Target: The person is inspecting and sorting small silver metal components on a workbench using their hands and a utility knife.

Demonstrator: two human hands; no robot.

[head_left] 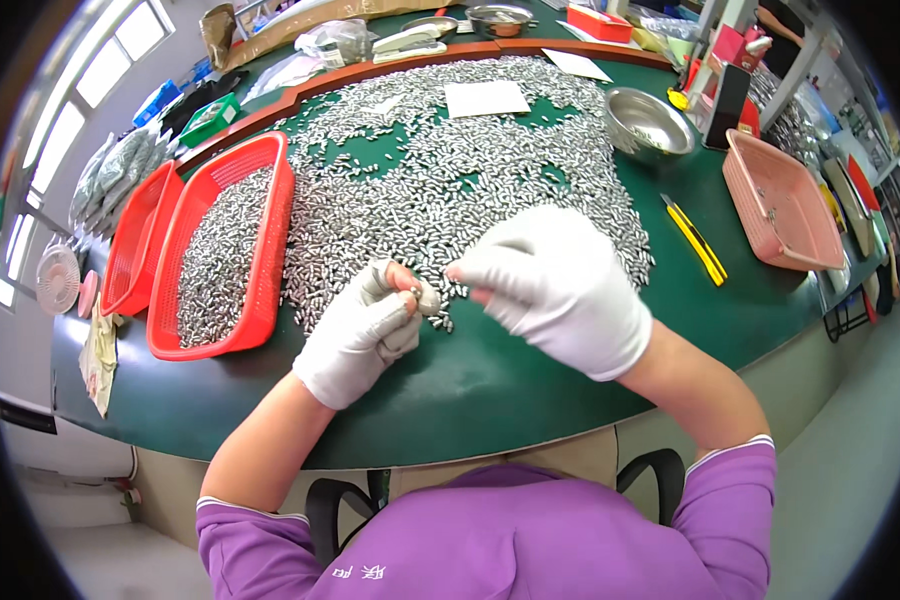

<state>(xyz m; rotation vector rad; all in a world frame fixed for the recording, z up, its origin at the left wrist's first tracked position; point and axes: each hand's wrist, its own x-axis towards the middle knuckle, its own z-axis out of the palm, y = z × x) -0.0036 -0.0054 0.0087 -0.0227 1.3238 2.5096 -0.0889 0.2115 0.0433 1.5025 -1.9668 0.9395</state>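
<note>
Left grip (360,335), head view: white cloth glove (335,365), fingertips curled into a pinch; right grip (565,290), gloved alike, fingertips drawn together. Cannot tell what either holds. Shiny, rounded metal pellets (370,215) spread thick over smooth green table (450,410), beyond both hands; more heaped in red perforated plastic basket (275,240), left.

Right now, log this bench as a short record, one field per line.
Left hand: white-gloved, curled; whether it holds anything is too small to confirm.
Right hand: white-gloved, beside the left; its grip is unclear.
Parts: many small silvery pieces, spread over the green table.
Far side: white card among the pieces.
Left side: red basket holding similar pieces, second red basket beside it.
Right side: steel bowl, yellow-and-black cutter, pink basket.
</note>
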